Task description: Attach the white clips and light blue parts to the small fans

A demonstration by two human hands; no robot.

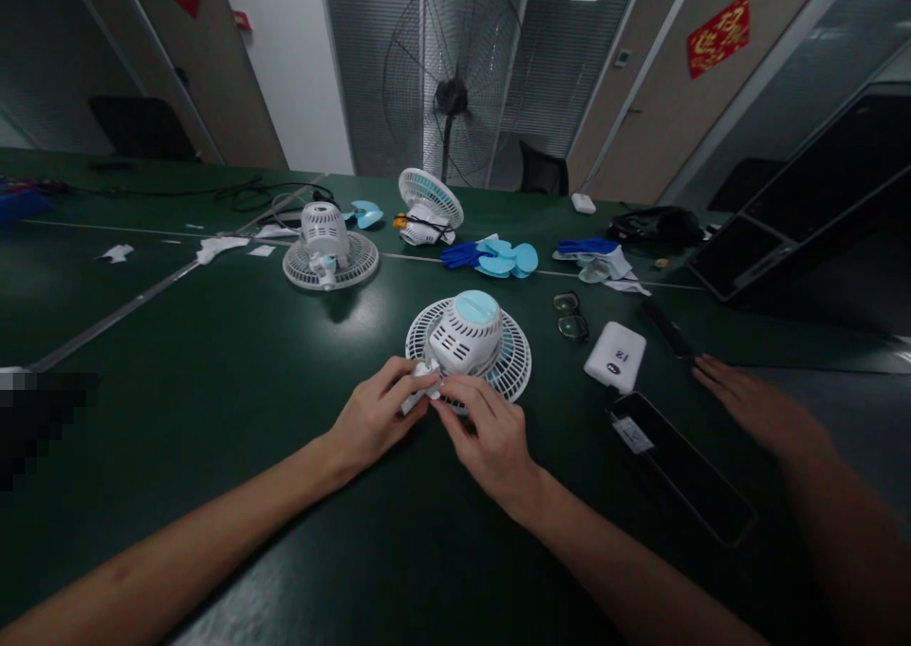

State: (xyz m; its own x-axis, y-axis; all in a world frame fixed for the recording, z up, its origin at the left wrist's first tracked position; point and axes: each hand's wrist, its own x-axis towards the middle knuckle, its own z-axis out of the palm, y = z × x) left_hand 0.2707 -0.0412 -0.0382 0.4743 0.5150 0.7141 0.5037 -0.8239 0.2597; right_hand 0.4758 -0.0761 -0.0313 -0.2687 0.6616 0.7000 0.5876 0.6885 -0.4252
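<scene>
Both hands (pixel 371 413) pinch a white part (pixel 426 370) at a small fan (pixel 464 341).

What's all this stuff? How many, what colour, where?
Small fan bodies: three, mostly white, table
Loose fan blades: two, pale blue, farther back
Gloves: count unclear, blue and white, farther back
Glasses: one pair, dark, right
Printed slab: one, white, right
Long slab: one, black, lower right
Paper scraps: several, white, left
Table: one, green, under the hands
Big fan: one, dark, back
Wall signs: two, red, high
Chairs: at least two, black, back
Bulky object: one, black, far right
Other person's hand: one, bare, right
Small part: one, white, between the hands
Left hand: one, bare, on small part
Right hand: one, bare, on small part
</scene>
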